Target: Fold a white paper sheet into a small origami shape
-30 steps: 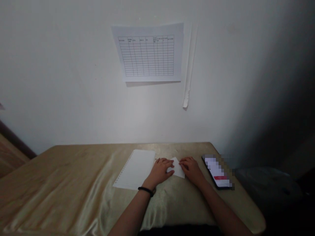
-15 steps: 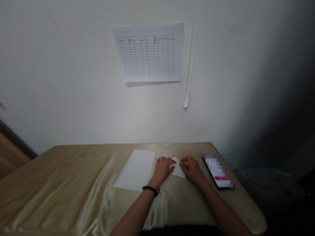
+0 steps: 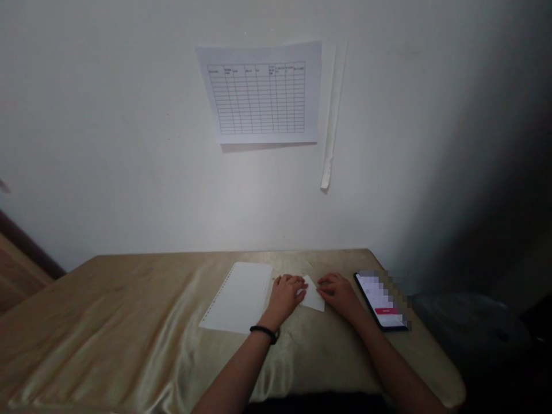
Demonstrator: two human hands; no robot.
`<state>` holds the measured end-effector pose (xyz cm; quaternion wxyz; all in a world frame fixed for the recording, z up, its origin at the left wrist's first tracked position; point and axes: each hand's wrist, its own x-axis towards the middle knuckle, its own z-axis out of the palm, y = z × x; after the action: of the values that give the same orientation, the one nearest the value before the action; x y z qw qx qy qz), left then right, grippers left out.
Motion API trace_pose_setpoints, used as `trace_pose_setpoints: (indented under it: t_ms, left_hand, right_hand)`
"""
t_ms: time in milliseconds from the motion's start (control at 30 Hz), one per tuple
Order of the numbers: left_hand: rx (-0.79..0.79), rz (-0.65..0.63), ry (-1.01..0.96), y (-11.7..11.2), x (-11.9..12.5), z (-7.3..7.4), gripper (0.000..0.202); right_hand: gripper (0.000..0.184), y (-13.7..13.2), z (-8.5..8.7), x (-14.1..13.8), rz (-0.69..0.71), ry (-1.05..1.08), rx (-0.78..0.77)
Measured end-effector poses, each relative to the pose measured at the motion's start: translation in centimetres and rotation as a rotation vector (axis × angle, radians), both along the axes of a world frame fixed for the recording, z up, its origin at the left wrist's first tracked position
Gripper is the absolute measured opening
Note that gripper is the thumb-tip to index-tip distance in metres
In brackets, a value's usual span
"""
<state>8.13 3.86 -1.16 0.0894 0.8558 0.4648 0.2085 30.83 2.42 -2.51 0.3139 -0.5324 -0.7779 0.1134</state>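
White paper piece (image 3: 313,296) lies on table (image 3: 129,310) between left hand (image 3: 285,294) and right hand (image 3: 340,293). Left hand: narrow gap at thumb, fingertips on paper, probably for steadying. Right hand: fingers bent near paper edge; cannot tell if pinching. Perforated sheet (image 3: 237,296) beside left hand, phone (image 3: 377,296) beyond right, maybe for free space.

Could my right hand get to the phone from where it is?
Probably yes: the phone lies just right of your right hand, with only gold cloth visible between them.
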Motion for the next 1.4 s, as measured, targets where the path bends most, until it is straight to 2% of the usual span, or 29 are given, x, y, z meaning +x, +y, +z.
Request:
trace_pose_setpoints:
  t_ms: [367, 633, 767, 933, 1167, 1400]
  left_hand:
    - [0.002, 0.001, 0.0, -0.2, 0.1, 0.2, 0.024]
    - [-0.002, 0.009, 0.002, -0.1, 0.1, 0.0, 0.025]
    - [0.001, -0.001, 0.0, 0.0, 0.0, -0.3, 0.025]
    - [0.008, 0.006, 0.003, 0.1, -0.1, -0.5, 0.025]
    - [0.012, 0.016, 0.005, 0.0, 0.0, -0.5, 0.025]
    - [-0.008, 0.019, 0.001, -0.1, 0.0, -0.2, 0.026]
  right_hand:
    - [0.02, 0.8, 0.6, -0.9, -0.124, -0.189, -0.024]
    - [0.022, 1.7, 1.0, -1.7, -0.154, -0.211, -0.037]
    - [0.021, 2.5, 1.0, -2.2, -0.147, -0.203, -0.02]
    - [0.019, 3.0, 0.2, -2.5, -0.168, -0.146, 0.012]
    - [0.015, 3.5, -1.0, -1.6, -0.11, 0.113, 0.059]
    - [0.011, 3.8, -1.0, -1.9, -0.153, 0.032, -0.02]
